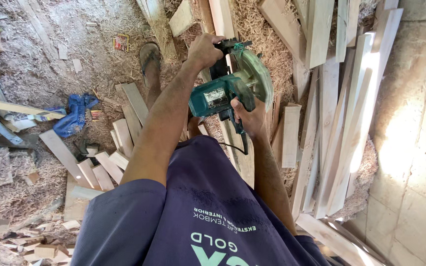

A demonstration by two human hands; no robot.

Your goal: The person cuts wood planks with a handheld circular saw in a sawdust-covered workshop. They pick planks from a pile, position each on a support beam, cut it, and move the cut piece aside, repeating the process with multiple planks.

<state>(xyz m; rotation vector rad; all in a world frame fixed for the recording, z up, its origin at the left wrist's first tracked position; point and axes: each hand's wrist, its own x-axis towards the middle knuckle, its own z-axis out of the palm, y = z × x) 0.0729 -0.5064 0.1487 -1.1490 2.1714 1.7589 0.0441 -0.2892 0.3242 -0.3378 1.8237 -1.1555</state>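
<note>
Head view: the person's left hand (pixel 204 50) has its fingers clamped on the front knob of a teal circular saw (pixel 230 91), and the right hand (pixel 250 118) has its fingers wrapped round the rear handle. The saw is held over a long plank (pixel 223 19) lying on the sawdust-covered floor (pixel 50 44). Stacked boards (pixel 341 123) lie just right of it, 1 sandal (pixel 150 56) to its left.

A rough woodworking shop: sawdust and shavings (pixel 20 192) cover the floor, cut planks (pixel 341 123) lie stacked, offcuts (pixel 104 167) lie scattered, and a circular saw (pixel 228 91) is in use.
</note>
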